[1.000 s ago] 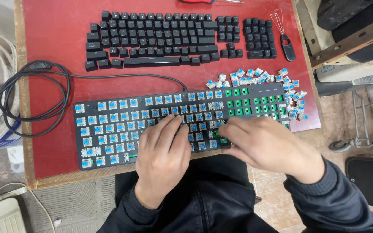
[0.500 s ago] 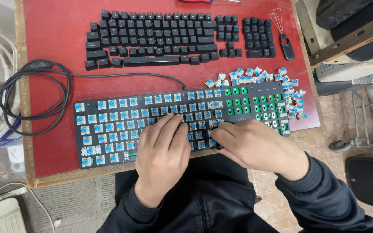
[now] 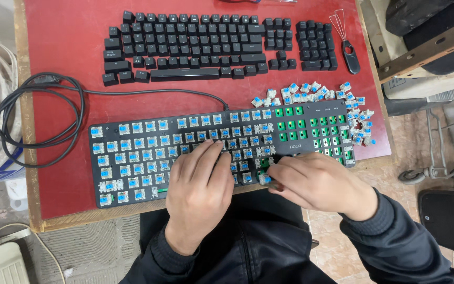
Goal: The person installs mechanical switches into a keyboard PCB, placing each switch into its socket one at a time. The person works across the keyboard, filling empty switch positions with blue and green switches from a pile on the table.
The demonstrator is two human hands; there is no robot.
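Now | left hand [image 3: 198, 181] flat on keyboard [image 3: 132, 158]; right hand [image 3: 316, 184] pinching blue switch [image 3: 263, 179]; white logo patch [image 3: 296, 148]

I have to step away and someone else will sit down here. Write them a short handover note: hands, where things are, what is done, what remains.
Left hand: flat on the keyboard, palm down over the middle rows, holding nothing.
Right hand: at the board's lower edge, fingers pinched at a blue switch; full grip cannot be told.
Layout: removed black keycaps laid out in rows at the top of the red mat; keycap puller beside them; loose switches piled above and right of the board; cable coiled left.
Done: all keycaps off; right section's sockets bare green.
Left: blue switches still fill the left and middle sections.
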